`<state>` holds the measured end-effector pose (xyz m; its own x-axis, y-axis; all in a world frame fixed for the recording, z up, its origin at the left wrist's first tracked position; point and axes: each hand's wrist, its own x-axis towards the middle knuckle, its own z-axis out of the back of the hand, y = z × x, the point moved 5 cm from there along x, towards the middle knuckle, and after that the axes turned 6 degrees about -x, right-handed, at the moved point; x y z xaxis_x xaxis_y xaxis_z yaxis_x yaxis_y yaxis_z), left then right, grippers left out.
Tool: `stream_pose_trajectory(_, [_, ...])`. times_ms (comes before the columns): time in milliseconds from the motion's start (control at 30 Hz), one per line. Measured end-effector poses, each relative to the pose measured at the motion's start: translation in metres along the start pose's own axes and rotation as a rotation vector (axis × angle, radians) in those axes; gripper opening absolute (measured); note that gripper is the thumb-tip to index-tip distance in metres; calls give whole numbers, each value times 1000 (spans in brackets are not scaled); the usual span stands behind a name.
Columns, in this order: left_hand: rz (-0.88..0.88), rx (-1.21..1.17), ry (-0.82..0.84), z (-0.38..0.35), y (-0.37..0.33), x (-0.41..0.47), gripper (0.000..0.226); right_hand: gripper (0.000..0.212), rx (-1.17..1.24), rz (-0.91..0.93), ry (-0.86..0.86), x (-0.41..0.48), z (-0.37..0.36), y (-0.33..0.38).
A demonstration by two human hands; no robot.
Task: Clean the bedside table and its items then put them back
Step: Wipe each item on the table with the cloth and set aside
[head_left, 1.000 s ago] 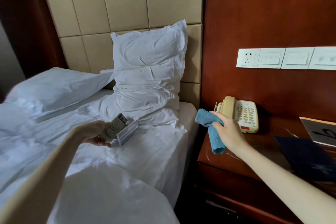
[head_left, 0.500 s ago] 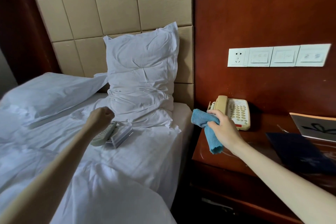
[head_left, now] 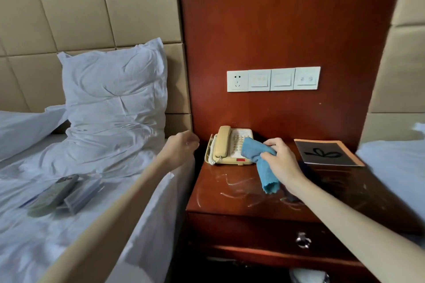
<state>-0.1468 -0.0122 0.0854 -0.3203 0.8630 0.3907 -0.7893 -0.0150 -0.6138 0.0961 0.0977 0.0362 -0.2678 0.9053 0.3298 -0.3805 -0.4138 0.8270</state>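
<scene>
A dark red wooden bedside table (head_left: 230, 193) stands between two beds, its top streaked with wet marks. At its back left sits a beige telephone (head_left: 224, 146). My right hand (head_left: 281, 163) grips a blue cloth (head_left: 262, 163), which lies against the phone's keypad. My left hand (head_left: 181, 148) hovers over the bed's edge just left of the phone, fingers loosely curled and holding nothing. A grey remote control (head_left: 54, 194) and a clear plastic stand (head_left: 84, 194) lie on the white bedsheet at the left. A dark booklet (head_left: 326, 153) rests on the table's back right.
A white pillow (head_left: 115, 101) leans upright on the padded headboard. Wall sockets and switches (head_left: 272, 79) sit on the red panel above the phone. The table has a drawer with a metal ring pull (head_left: 303, 240). A second bed's edge (head_left: 395, 163) shows at the right.
My left hand has let go of the remote on the bed and moved right toward the phone. My right hand has carried the cloth onto the phone. The view has swung right.
</scene>
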Motion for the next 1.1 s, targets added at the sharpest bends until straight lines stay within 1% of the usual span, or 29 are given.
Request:
stream_pose_trajectory(167, [-1,-71,160,-80,-42,13,26,20,10,-96,-108,1,57,-34])
stream_pose_trajectory(300, [-18,-86,248,-133,-72,16,30,16,-48,-144,-217,-4,98,-59])
stream_pose_trajectory(467, [-109,15,399,-194,-101,7,34,17,-101,-214,-328,-9,138,-83])
stream_pose_trajectory(567, [-98,102,472,-226,-108,3,41,22,-66,-267,-369,-11,153,-97])
stream_pose_trajectory(633, [-58,162,505,-245,-112,3,46,21,-71,-284,-381,-13,159,-105])
stream_pose_trajectory(767, [73,223,543,-277,-117,2,60,15,-96,-291,-385,-18,166,-120])
stream_pose_trajectory(867, [180,230,504,-294,-120,2,73,13,-137,-290,-394,-19,176,-129])
stream_pose_trajectory(967, [215,210,428,-302,-131,4,79,12,-157,-295,-411,-18,188,-139])
stream_pose_trajectory(1100, [230,283,447,-315,-149,3,89,12,-142,-309,-392,-19,196,-157])
